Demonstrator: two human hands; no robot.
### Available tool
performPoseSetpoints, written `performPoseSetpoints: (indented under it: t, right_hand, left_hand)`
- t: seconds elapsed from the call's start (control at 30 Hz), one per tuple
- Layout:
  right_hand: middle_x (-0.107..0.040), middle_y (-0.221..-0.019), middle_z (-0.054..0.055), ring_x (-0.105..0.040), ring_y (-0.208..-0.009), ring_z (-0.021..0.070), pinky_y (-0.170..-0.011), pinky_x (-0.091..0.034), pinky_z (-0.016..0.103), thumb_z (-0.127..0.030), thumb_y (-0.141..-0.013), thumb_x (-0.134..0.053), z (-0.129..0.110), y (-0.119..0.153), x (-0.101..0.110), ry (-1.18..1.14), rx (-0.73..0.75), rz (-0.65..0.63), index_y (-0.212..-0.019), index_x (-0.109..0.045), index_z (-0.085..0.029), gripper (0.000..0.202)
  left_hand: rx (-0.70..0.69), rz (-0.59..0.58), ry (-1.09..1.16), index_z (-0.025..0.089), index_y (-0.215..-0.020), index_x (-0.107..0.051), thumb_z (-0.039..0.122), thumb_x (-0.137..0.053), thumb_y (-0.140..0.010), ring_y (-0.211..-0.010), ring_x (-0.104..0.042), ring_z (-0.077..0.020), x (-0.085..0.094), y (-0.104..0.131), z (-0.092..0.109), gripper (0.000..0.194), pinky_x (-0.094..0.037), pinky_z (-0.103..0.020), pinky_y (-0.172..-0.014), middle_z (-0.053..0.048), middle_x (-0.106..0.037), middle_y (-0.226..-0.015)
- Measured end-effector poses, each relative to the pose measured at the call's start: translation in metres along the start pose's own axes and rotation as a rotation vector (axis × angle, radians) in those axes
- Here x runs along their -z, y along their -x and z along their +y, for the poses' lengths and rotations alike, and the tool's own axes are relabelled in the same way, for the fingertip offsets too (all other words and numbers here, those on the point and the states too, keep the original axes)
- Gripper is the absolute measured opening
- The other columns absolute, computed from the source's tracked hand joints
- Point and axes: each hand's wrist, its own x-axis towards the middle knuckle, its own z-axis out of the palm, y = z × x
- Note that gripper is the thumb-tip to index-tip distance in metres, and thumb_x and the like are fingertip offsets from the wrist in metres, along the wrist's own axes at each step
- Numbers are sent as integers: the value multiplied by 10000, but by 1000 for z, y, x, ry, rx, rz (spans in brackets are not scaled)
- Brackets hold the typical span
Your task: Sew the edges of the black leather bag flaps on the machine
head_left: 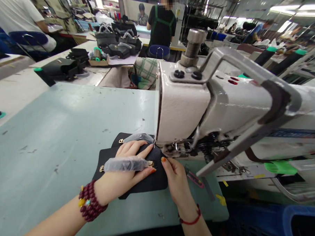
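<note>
A black leather bag piece (150, 182) with gold-coloured fittings lies at the sewing machine head (183, 106). Its handle (126, 164) is wrapped in clear plastic and arches over the back of my left hand (131, 173). That hand rests flat on the leather with fingers spread, the longest reaching near the needle area. At the piece's right edge, my right hand (175, 178) grips the leather, thumb on top and the other fingers bent, partly hidden. Behind it shows a second plastic-wrapped handle (139, 138) on black leather. The machine head hides the far right end of the leather.
The pale green table (69, 128) carries a pink-handled tool (194, 178) right of my right hand. A bent metal bar (234, 142) hangs off the machine. Black bags (119, 39) and thread cones (44, 77) stand farther back. A blue crate (305, 212) sits lower right. Several people work beyond.
</note>
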Motion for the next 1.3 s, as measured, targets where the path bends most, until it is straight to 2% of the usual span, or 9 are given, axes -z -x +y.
performPoseSetpoints:
  t: [0.2, 0.3, 0.4, 0.57, 0.67, 0.83, 0.97, 1.1, 1.3]
  right_hand:
    - [-471, -652, -15, -412, -641, 114, -588, -331, 215, -437, -961, -479, -2, 0, -1, 82, 9, 30, -669, -535, -148, 415]
    - [-428, -616, -27, -398, -600, 106, -560, -316, 216, -441, -972, -462, -1, 6, 6, 181, 32, 16, -639, -480, -162, 435]
    - [-497, -610, -9, -484, -587, 128, -550, -366, 220, -431, -994, -421, 8, 19, 27, 299, 44, 12, -669, -520, -167, 430]
    - [-669, -1049, 135, -624, -974, 276, -841, -497, 381, -316, -952, -464, 47, 45, 87, 885, 169, 251, -1088, -668, -154, 294]
    - [-657, -1059, 139, -621, -945, 290, -829, -510, 426, -272, -955, -453, 73, 50, 112, 1187, 259, 236, -1113, -681, -160, 300]
    - [-697, -974, 131, -663, -903, 268, -819, -539, 408, -190, -984, -332, 84, 49, 120, 1273, 337, 289, -1024, -680, -149, 353]
    - [-732, -863, 104, -715, -723, 208, -618, -563, 282, -253, -1005, -291, 47, 59, 104, 1035, 281, 408, -1066, -640, -154, 367]
    - [-747, -939, 83, -733, -790, 207, -651, -554, 258, -363, -990, -436, -7, 63, 53, 936, 409, 257, -1093, -638, -196, 282]
    - [-758, -897, 78, -735, -704, 227, -517, -417, 241, -249, -931, -602, -52, 14, -31, 1138, 290, 196, -986, -652, -184, 99]
  left_hand:
    - [-15, 17, -52, 63, -1446, -376, 446, -501, -940, -1369, -418, -371, -6, 33, 17, 647, -464, -515, -1058, -231, -450, -1472]
    - [-124, -29, 95, 191, -1333, -523, 385, -540, -930, -1161, -641, -249, 11, 69, 24, 448, -571, -291, -925, -128, -612, -1349]
    - [-89, 27, 270, 291, -1132, -624, 262, -507, -949, -972, -706, -149, 32, 78, 7, 219, -559, -177, -851, -19, -718, -1136]
    - [272, 122, 316, 191, -1114, -634, 434, -496, -937, -936, -638, -227, 23, 8, -53, 331, -559, -349, -813, -99, -633, -1092]
    - [275, 41, 431, 156, -1081, -653, 517, -532, -876, -919, -622, -236, -2, -36, -73, 433, -538, -360, -796, -105, -644, -1048]
    - [348, -58, 517, 191, -726, -655, 545, -591, -812, -685, -569, -194, -18, -50, -80, 370, -470, -280, -648, 2, -608, -660]
    - [518, 202, 469, 186, -746, -573, 482, -428, -935, -636, -450, -150, 19, -20, -87, 380, -360, -252, -605, 37, -459, -633]
    - [680, 529, 377, 199, -823, -555, 436, -463, -944, -657, -417, -139, 69, 20, -81, 281, -328, -240, -629, 51, -420, -658]
    - [596, 637, 300, 205, -791, -547, 389, -480, -947, -638, -432, -125, 94, 47, -51, 250, -341, -231, -609, 50, -477, -699]
